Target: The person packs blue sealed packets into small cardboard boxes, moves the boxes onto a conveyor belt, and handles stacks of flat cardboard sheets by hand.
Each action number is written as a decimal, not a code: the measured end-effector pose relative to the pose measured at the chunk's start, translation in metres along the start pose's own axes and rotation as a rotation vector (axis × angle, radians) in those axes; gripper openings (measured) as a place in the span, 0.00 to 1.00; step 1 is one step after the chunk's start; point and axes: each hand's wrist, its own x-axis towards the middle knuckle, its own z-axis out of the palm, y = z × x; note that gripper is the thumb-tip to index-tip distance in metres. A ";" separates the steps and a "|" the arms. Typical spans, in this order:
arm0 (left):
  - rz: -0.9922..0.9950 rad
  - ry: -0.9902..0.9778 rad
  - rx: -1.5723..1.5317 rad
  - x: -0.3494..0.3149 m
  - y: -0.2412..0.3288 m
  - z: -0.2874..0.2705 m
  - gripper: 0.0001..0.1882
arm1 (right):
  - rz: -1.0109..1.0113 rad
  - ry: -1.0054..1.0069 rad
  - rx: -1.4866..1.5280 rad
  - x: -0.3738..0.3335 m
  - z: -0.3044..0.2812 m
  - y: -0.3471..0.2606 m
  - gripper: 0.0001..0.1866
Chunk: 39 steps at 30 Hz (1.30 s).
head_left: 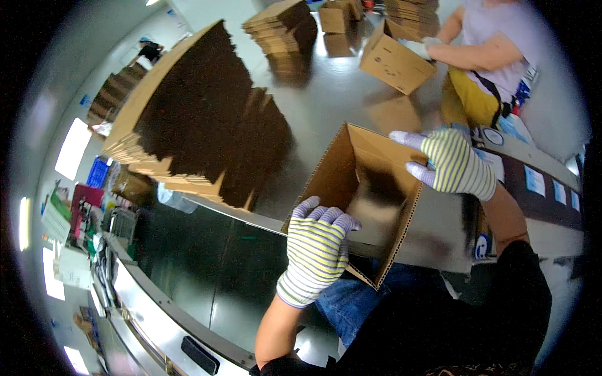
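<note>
An unfolded cardboard box (387, 145) stands open in front of me, its walls spread into a square sleeve. The shiny table surface shows through its inside. My left hand (316, 247), in a striped white and yellow-green glove with lilac fingertips, grips the box's near left wall, fingers over the edge. On the far right corner, my right hand (454, 163) in a matching glove holds the rim between thumb and fingers. Left of the box rises a tall stack of flat cardboard cartons (200, 119).
The metal table (326, 88) carries another carton stack (282, 25) and small boxes (335, 17) at the back. Across the table, a co-worker with gloved hands handles a cardboard box (396, 62). A metal-edged counter (163, 326) runs along the lower left.
</note>
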 end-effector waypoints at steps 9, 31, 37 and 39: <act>-0.072 -0.597 0.132 -0.023 -0.014 0.090 0.10 | -0.304 -0.150 0.059 -0.018 -0.006 -0.022 0.12; -0.485 0.183 -0.949 0.020 -0.029 0.018 0.09 | -0.206 -0.413 0.201 0.030 0.039 0.025 0.20; -0.126 -0.165 -0.128 0.012 -0.014 0.031 0.12 | -0.303 0.038 -0.109 0.038 0.123 0.018 0.10; -0.149 -0.238 0.090 -0.008 -0.009 0.047 0.12 | -0.288 0.070 -0.001 0.036 0.123 0.015 0.11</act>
